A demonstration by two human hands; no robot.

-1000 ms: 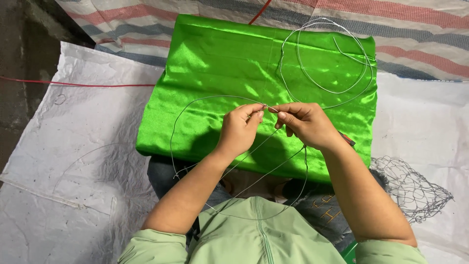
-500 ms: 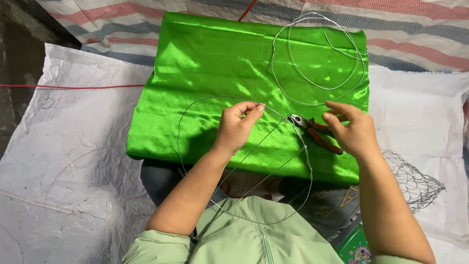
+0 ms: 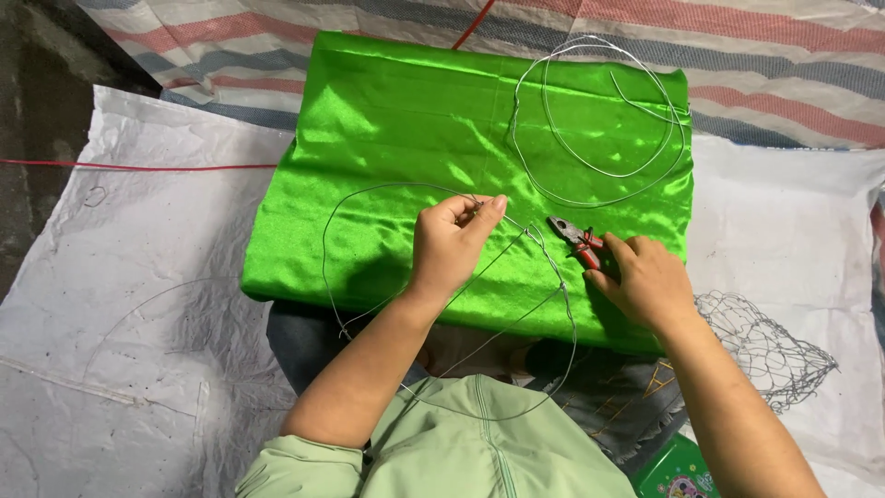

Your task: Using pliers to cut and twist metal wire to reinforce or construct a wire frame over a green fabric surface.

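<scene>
White woven sacking [image 3: 138, 304] covers the floor under a glossy green satin bundle [image 3: 406, 138]. Since a moment ago the right hand [image 3: 645, 281] has let go of the wire and now closes on red-handled pliers [image 3: 576, 238] near the bundle's right edge. Left hand [image 3: 452, 244] pinches the thin wire loop [image 3: 369, 189].

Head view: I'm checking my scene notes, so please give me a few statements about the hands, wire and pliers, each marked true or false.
1. The left hand pinches a thin grey wire hoop. True.
2. The right hand rests on the red-handled pliers. True.
3. The pliers lie on the white woven sheet. False: they lie on the shiny green satin cloth.
4. The coiled loose silver wire sits on the green cloth. True.
5. The grey wire-mesh net lies left of the person. False: it lies to the right.
</scene>
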